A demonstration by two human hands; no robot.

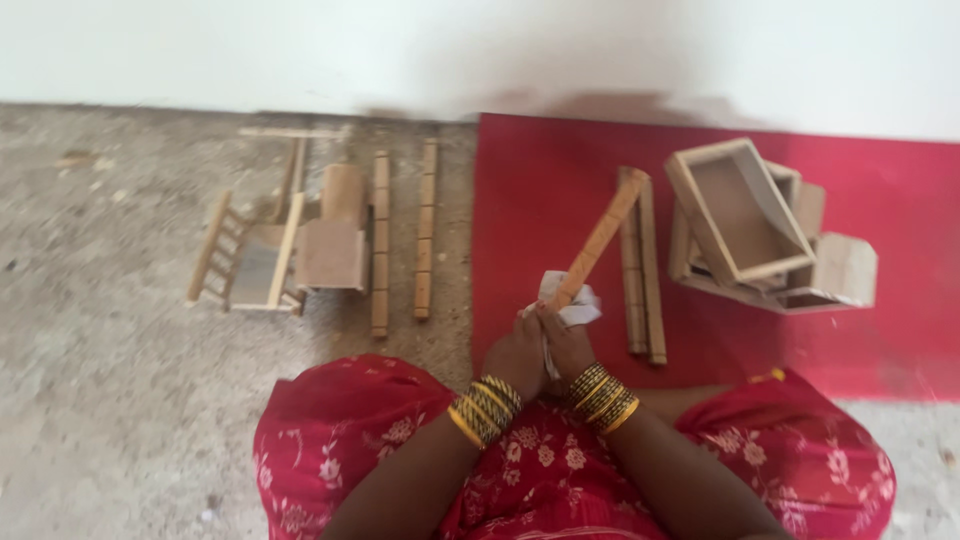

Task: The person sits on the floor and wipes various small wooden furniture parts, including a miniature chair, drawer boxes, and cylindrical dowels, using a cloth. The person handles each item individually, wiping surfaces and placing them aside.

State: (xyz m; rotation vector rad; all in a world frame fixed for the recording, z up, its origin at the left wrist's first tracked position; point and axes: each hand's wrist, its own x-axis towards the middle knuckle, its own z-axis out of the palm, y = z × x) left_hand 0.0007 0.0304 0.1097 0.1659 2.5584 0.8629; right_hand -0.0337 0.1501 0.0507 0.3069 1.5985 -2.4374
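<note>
- A person seated on the floor (120,400), seen from above, grips a notched wooden strip (598,240) w/ both hands closed around its lower end.
- Left hand (515,355) and right hand (567,345) sit side by side, touching, just above the lap; a crumpled white cloth (572,300) is bunched in the grip around the strip's base.
- The strip tilts up and to the right, away from the body, its upper end over the red mat (540,180).
- Gold-and-dark bangles (487,408) stack on the left wrist; a similar set on the right.
- Red floral garment (350,440) covers both knees at the bottom of the view.
- Just right of the hands, two more wooden strips (643,290) lie side by side on the mat, running front to back.
- Further right on the mat: a pile of open wooden boxes (740,215), the top one tilted, others partly hidden beneath.
- Left of the mat, on bare concrete floor, two long notched strips (403,235) lie parallel, near but apart.
- Beyond them to the left, a small wooden ladder-like frame (215,245) and a cluster of flat wooden panels (325,245); exact shapes are blurred.
- A white wall (400,40) runs along the top, meeting floor and mat edge.
</note>
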